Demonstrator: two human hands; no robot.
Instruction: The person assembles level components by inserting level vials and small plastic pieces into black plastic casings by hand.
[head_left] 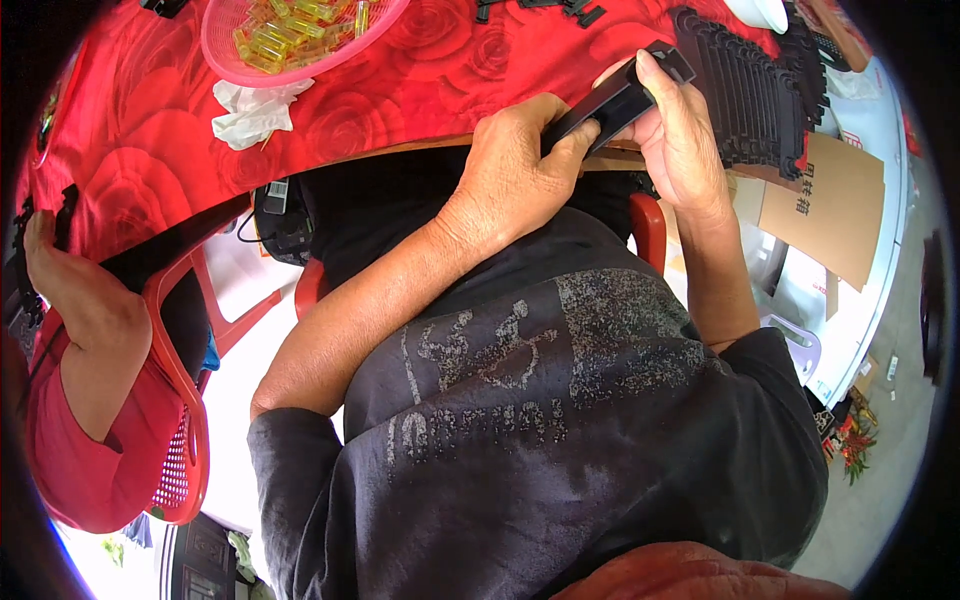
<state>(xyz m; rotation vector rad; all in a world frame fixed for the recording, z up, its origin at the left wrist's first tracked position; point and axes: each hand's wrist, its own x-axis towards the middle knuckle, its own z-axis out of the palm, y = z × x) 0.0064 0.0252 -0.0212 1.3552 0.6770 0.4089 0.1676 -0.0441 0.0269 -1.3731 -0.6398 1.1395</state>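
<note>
Between both hands, just over the near edge of the table, I hold a long black plastic part [608, 104], tilted with its far end up to the right. My left hand [522, 160] is closed round its lower end, the thumb lying along it. My right hand [680, 130] grips the upper end, with the thumb pressed near the tip and the other fingers partly hidden behind it. To the right of my right hand, a row of similar black plastic parts [735, 105] lies closely stacked on the table.
A pink basket [213, 55] of yellow transparent pieces stands on the red rose-patterned tablecloth [400, 90], beside a crumpled white tissue [255, 112]. More black parts [540, 5] lie at the far edge. A cardboard box [825, 210] is at right. Another person's arm [90, 300] is at left, by a red chair [180, 400].
</note>
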